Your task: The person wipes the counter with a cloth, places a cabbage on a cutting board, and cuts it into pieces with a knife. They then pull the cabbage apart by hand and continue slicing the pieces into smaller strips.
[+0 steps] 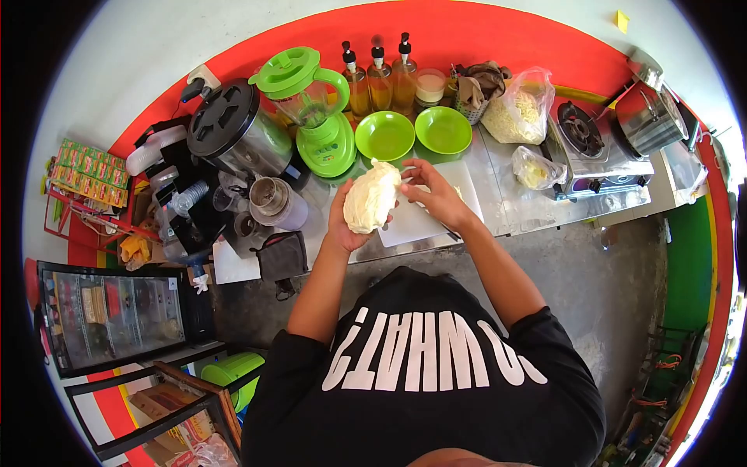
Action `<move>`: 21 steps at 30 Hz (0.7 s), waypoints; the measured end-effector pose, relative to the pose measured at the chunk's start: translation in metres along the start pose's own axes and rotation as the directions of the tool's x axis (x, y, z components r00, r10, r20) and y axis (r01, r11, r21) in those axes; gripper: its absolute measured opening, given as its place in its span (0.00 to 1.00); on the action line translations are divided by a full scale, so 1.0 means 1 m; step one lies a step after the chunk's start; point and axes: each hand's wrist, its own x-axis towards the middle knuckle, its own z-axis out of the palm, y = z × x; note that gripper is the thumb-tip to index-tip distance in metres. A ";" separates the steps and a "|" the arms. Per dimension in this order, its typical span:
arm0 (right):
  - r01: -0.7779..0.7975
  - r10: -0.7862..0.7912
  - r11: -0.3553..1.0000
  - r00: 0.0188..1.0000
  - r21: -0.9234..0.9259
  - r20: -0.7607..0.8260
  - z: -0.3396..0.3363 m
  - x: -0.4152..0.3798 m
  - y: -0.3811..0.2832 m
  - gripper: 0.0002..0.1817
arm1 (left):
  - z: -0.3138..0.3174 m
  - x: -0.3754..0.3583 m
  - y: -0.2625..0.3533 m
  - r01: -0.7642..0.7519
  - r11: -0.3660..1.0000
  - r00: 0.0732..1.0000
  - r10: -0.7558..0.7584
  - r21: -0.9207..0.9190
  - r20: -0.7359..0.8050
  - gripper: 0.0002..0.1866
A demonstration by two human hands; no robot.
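My left hand [342, 227] cradles a pale yellow-white cabbage [372, 196] from its left side and underneath, above the counter's front edge. Its surface looks crinkled, with loose leaf edges at the top. My right hand [440, 196] is just right of the cabbage, fingers curved and apart, the fingertips at or very near its edge; whether they touch cannot be made out. Below both hands lies a white cutting board [412, 227]. A dark handle, perhaps a knife's, shows by the board's front edge under my right wrist.
Two green plates [385, 137] sit behind the board. Left are a green blender [325, 144], a large metal container [241, 128] and a lidless jar [276, 206]. Pump bottles [380, 87] line the wall. Rightward are a bag of shredded food [517, 117], a smaller bag [537, 170] and a gas stove [599, 167].
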 end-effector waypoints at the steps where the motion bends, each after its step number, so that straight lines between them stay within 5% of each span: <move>1: 0.001 -0.001 1.000 1.000 0.001 0.003 0.000 0.000 -0.001 0.35 | 0.000 0.001 -0.002 -0.002 1.000 1.000 0.002 0.001 -0.001 0.37; 3: 0.019 -0.049 0.991 0.973 0.134 0.225 0.000 0.000 -0.004 0.40 | -0.002 0.004 -0.005 0.079 0.996 0.997 -0.080 -0.039 -0.017 0.38; 7: -0.137 0.055 0.955 0.954 0.265 0.296 -0.003 -0.006 -0.006 0.43 | -0.032 0.003 0.010 0.236 0.971 0.972 -0.236 0.038 -0.005 0.35; 9: -0.095 0.030 0.937 0.981 0.337 0.192 0.000 -0.005 0.016 0.45 | -0.057 0.000 0.018 0.158 0.959 0.916 -0.054 0.235 -0.398 0.36; 10: -0.100 0.034 0.936 0.980 0.337 0.197 0.001 -0.007 0.022 0.45 | -0.056 0.002 0.016 0.155 0.960 0.915 -0.051 0.232 -0.400 0.36; 12: -0.151 0.143 0.948 0.989 0.279 0.049 0.004 -0.011 0.029 0.46 | -0.043 0.012 0.005 0.150 0.709 0.822 0.298 0.689 -0.485 0.36; 13: -0.155 0.147 0.948 0.988 0.279 0.051 0.006 -0.014 0.030 0.46 | -0.027 0.014 0.001 0.150 0.711 0.820 0.298 0.687 -0.488 0.36; 15: -0.120 0.119 0.993 0.988 -0.011 -0.096 0.011 -0.018 0.031 0.45 | 0.004 0.017 -0.008 0.259 0.672 0.812 0.237 0.694 -0.533 0.38; 21: -0.273 0.292 0.956 0.927 0.111 -0.237 0.014 -0.012 0.071 0.52 | -0.001 0.023 -0.017 0.296 0.429 0.854 0.280 0.853 -0.437 0.35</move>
